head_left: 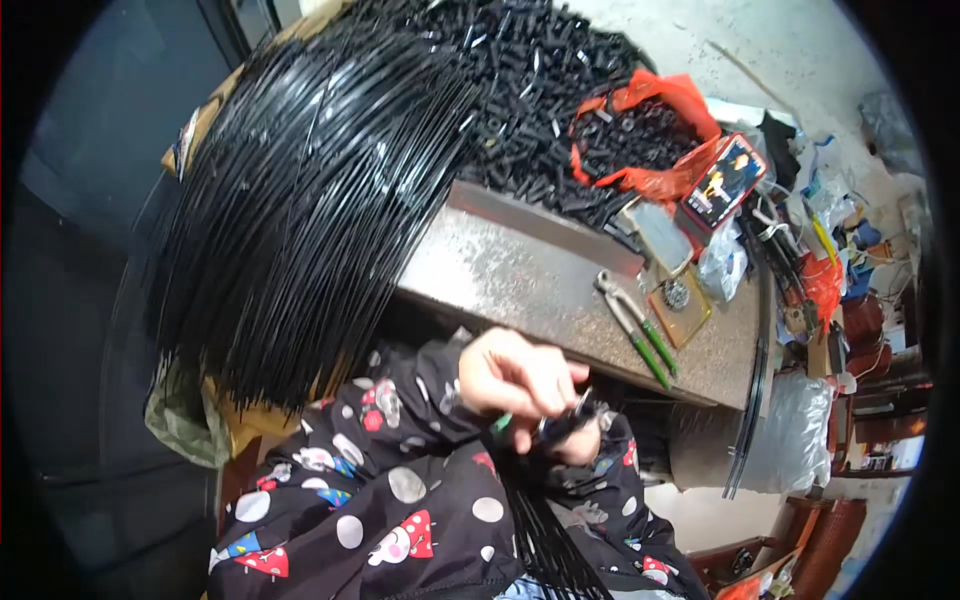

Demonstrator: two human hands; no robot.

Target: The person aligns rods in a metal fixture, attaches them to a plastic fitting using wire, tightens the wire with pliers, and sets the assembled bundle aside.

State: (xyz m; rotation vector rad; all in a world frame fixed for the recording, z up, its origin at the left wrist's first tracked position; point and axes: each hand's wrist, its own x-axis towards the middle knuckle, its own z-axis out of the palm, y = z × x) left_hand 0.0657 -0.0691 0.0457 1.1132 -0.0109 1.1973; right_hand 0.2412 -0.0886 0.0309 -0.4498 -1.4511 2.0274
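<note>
Black strands (548, 535) hang at the bottom centre of the frame, their lower ends cut off by the edge and their upper ends lost beneath the hands. The left hand (514, 374), from the sleeve at frame left, has its fingers bent over a small dark piece (556, 428) near the centre; whether they pinch it I can't tell from where I stand. The right hand (579, 443) is closed around that piece, its fingertips mostly hidden. Something shiny shows there, too small to name, and a green bit peeks out under the left palm.

Green-handled pliers (636, 328) lie on the bench (520, 272), beyond the hands, near a yellowish tray (690, 322). A metal ledge (540, 225) stands between the bench's bare part and the heap of black parts (535, 110) at the top. At upper right, a red bag (690, 95) of small dark pieces sits by a lit phone (722, 182), while a great sheaf of black rods (310, 200) fills the upper left, hiding whatever carries it.
</note>
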